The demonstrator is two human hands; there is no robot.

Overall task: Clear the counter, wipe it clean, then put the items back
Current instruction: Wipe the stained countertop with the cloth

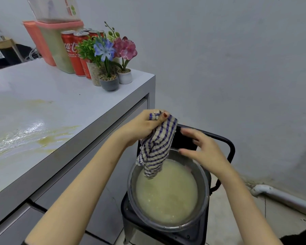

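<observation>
left hand [147,125] grips striped cloth [157,149] | over basin [204,175] | right hand [204,151] spread beside
</observation>
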